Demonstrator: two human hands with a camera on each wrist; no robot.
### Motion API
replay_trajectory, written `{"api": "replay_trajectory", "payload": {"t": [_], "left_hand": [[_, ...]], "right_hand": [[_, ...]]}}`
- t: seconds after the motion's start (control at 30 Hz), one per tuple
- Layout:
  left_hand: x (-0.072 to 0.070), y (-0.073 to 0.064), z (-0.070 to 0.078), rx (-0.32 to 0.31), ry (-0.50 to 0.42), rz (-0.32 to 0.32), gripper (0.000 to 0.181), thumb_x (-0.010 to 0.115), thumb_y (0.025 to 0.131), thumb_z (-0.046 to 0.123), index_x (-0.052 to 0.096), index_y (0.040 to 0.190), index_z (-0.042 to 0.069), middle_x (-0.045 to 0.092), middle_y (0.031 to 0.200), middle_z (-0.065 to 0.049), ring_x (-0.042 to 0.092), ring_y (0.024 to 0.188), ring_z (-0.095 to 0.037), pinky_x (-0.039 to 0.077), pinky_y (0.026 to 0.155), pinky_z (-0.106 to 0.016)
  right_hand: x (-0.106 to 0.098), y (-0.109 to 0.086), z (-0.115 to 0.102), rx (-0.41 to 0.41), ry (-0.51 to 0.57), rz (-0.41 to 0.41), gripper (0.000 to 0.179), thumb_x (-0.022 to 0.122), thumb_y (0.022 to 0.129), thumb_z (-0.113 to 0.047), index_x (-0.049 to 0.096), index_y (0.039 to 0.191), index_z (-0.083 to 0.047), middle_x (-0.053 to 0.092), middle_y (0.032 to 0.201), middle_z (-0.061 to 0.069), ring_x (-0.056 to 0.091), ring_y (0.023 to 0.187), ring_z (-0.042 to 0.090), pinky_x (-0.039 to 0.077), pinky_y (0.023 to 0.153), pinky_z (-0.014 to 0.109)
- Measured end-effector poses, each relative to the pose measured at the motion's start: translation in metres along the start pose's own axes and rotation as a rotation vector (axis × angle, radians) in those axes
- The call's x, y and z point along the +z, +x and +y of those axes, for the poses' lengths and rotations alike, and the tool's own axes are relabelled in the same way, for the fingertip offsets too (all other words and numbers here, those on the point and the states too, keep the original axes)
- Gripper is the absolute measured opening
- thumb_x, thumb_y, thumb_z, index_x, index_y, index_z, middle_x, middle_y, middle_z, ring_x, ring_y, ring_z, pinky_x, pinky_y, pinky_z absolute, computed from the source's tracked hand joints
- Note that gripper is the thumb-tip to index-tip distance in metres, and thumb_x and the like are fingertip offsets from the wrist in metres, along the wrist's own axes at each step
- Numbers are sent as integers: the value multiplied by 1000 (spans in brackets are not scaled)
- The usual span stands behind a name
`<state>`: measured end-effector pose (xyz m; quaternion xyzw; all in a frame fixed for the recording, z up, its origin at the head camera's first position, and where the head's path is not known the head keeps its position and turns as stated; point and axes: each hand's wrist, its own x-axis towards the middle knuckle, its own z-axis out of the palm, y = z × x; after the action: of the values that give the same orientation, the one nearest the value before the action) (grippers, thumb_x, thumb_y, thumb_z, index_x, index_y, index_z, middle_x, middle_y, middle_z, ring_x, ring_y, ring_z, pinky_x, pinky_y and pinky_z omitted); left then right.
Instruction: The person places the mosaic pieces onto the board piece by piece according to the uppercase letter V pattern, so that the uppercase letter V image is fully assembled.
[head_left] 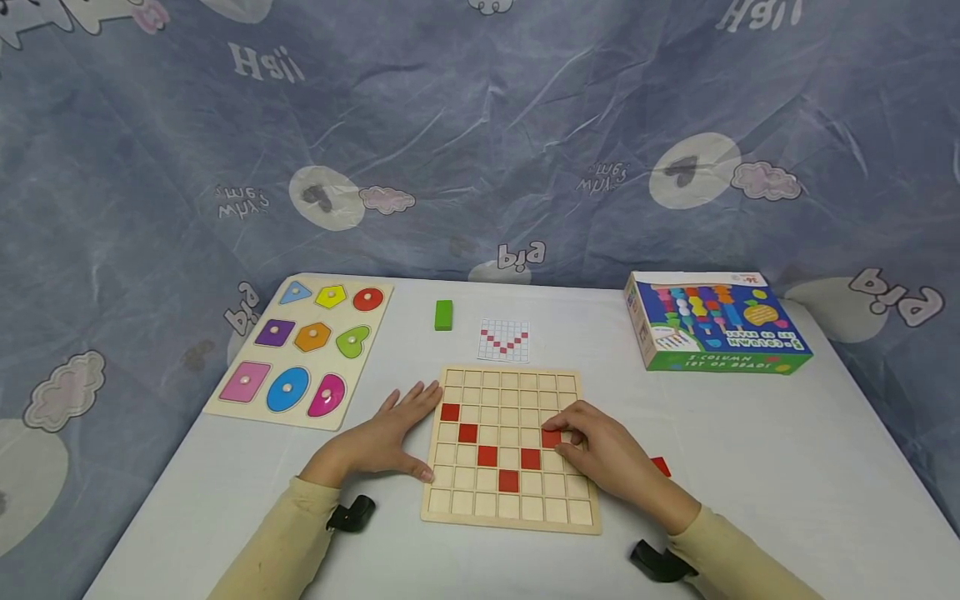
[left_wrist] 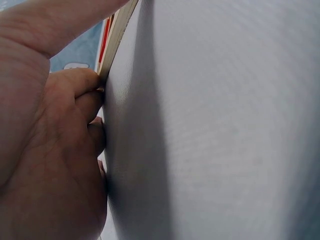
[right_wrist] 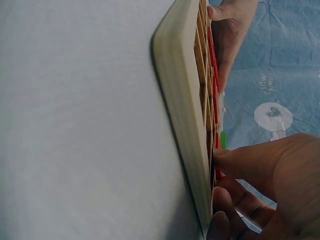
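A wooden grid board [head_left: 510,527] lies on the white table, with several square red tiles [head_left: 487,456] set in its cells in a V-like pattern. My right hand [head_left: 611,450] is over the board's right side, its thumb and index finger pinching a red tile [head_left: 551,438] at a cell. In the right wrist view the thumb [right_wrist: 240,159] reaches the tile edge at the board's surface. My left hand [head_left: 382,437] lies with fingers spread, fingertips and thumb at the board's left edge. The left wrist view shows its palm [left_wrist: 55,145] beside that edge.
A small card with a red V pattern [head_left: 504,340] lies behind the board, near a green block [head_left: 444,316]. A shape puzzle board [head_left: 292,350] is at left; a colourful box [head_left: 716,325] stands at right. Another red piece [head_left: 661,466] shows beyond my right wrist.
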<state>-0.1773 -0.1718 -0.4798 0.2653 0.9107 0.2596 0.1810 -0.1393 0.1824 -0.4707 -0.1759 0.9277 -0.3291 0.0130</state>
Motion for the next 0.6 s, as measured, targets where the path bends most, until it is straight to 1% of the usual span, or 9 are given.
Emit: {"api": "replay_trajectory", "payload": {"t": [0.37,0.6], "left_hand": [[0,0,1,1,1,-1,128,94,65,47,19,164,11,13,170,-4,3,157,-27,-1,126,-52],[-1,0,1,11,-2,-2,128,94,65,45,19,163,10,13,170,-4,3,157,-28,-1,126,-53]], "right_hand": [[1,0,0,20,-6,-18,23,75,90,-9,77,110,-20,59,103,-11,53,82,9,45,68,23],[1,0,0,30,-12,-21,27,75,90,-11,75,115,-22,59,103,-11,51,80,7,43,67,23]]}}
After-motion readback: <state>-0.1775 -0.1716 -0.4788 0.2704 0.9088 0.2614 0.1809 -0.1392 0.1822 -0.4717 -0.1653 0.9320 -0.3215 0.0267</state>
